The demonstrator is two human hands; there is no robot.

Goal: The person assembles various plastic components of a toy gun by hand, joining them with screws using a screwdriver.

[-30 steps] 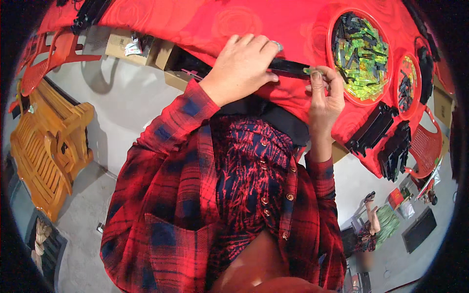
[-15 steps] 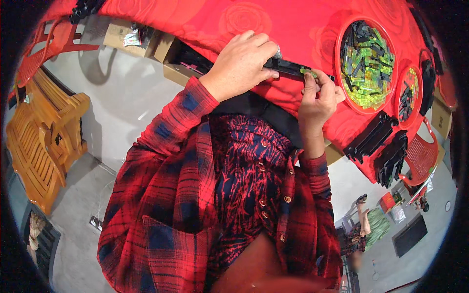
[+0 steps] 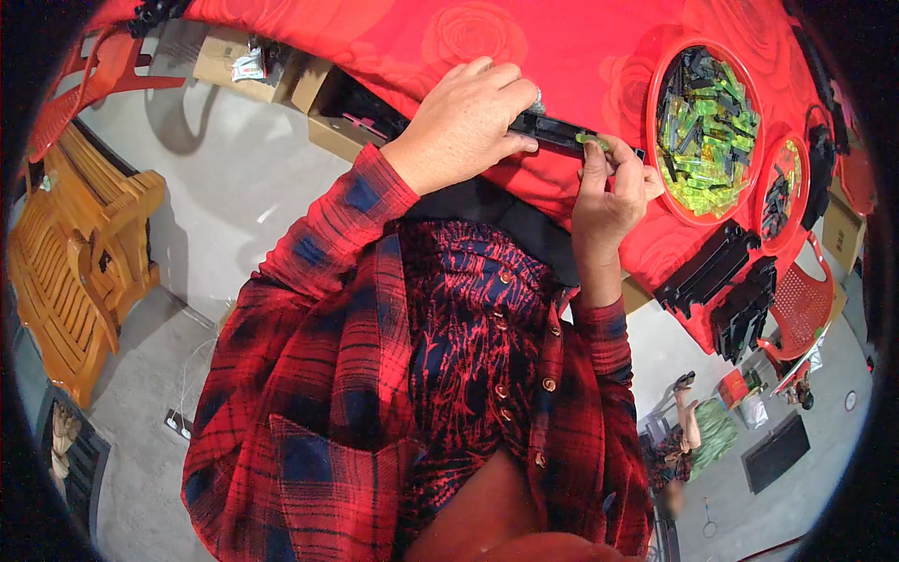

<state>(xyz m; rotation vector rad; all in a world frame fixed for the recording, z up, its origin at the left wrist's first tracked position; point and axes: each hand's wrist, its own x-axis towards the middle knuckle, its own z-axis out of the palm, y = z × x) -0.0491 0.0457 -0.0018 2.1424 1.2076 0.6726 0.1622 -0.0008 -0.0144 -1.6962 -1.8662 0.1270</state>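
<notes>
A long black plastic strip [image 3: 560, 132] lies across the front edge of the red-clothed table. My left hand [image 3: 468, 122] is wrapped round the strip's left part, thumb on the near side, fingers over the top. Close to its right end, my right hand [image 3: 613, 199] pinches a small clear green plastic piece [image 3: 590, 140] between thumb and forefinger, against the strip's upper face. Whether the piece sits in the strip or only touches it, I cannot tell. To the right of my right hand stands a red-rimmed round basket [image 3: 653, 140] full of green and black pieces.
A smaller red basket [image 3: 766, 234] with small pieces stands beyond the big one. Stacked black plastic parts [image 3: 710, 265] lie at the table's right edge. Open cardboard boxes [image 3: 337, 137] sit below the table's left side. A red chair [image 3: 803, 298] and a wooden bench [image 3: 75, 272] flank the table.
The view has shifted slightly. Both hands keep almost the same place on the black strip, with the green piece still pinched in the right one.
</notes>
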